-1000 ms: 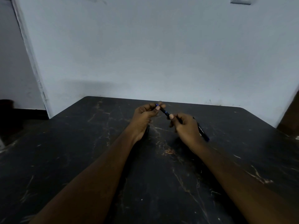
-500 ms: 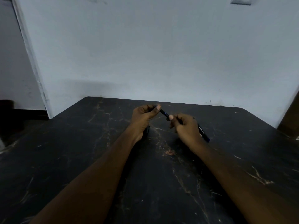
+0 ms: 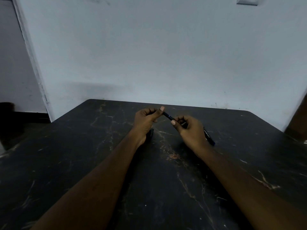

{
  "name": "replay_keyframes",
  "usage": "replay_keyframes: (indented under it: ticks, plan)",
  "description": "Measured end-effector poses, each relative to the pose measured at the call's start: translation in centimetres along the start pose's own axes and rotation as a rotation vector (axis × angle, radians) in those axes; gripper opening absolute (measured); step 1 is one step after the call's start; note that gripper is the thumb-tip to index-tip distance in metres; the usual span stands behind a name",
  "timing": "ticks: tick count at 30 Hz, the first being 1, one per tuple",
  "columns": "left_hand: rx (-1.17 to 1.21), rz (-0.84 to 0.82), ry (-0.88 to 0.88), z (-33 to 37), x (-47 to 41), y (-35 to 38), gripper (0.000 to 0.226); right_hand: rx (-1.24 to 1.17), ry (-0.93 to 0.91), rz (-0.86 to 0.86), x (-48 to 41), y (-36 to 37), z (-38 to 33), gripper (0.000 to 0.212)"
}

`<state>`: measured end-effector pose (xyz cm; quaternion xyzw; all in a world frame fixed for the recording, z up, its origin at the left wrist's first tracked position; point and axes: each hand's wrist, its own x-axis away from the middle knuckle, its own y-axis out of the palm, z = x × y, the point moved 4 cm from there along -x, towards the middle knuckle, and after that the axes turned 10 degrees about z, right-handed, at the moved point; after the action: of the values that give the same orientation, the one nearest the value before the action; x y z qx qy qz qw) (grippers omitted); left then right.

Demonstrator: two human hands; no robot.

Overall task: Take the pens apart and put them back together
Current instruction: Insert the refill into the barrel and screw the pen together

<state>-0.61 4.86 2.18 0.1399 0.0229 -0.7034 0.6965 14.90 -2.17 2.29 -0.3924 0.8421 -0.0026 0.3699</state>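
Pen between both hands' fingers.

A slim dark pen with a thin blue band sits just above the frame's centre, slanting down to the right, both ends hidden by fingers. A second dark pen with pale lettering and a blue end lies right of centre, partly hidden. A dark piece left of centre is unclear.

Pen ends buried in left hand and right hand, second pen mostly behind the right wrist — print illegible, dark object under left wrist unidentifiable, desk cropped at frame edges.
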Motion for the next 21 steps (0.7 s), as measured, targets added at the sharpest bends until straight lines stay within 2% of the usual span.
replay_keyframes:
  ticks: [4, 7, 11, 15, 19, 21]
  plan:
    - [0.08, -0.059, 0.019, -0.1, -0.19, 0.25, 0.009, -0.003, 0.031, -0.039, -0.15, 0.13, 0.27, 0.024]
    - [0.13, -0.121, 0.021, 0.12, 0.05, 0.55, 0.017, -0.011, 0.049, -0.068, -0.2, 0.3, 0.47, 0.034]
    - [0.109, -0.119, 0.036, 0.52, 0.24, 0.62, 0.025, 0.003, 0.035, -0.039, -0.07, 0.03, 0.22, 0.026]
    - [0.054, -0.04, -0.004, 0.28, 0.12, 0.21, 0.017, -0.006, 0.006, -0.004, 0.01, -0.09, -0.11, 0.008]
    - [0.045, -0.014, 0.049, 0.05, 0.01, 0.28, 0.02, -0.036, 0.011, -0.003, 0.09, 0.02, -0.07, 0.008]
    - [0.072, -0.039, 0.05, -0.09, -0.08, 0.35, 0.014, -0.033, 0.026, -0.012, 0.05, 0.0, 0.03, 0.008]
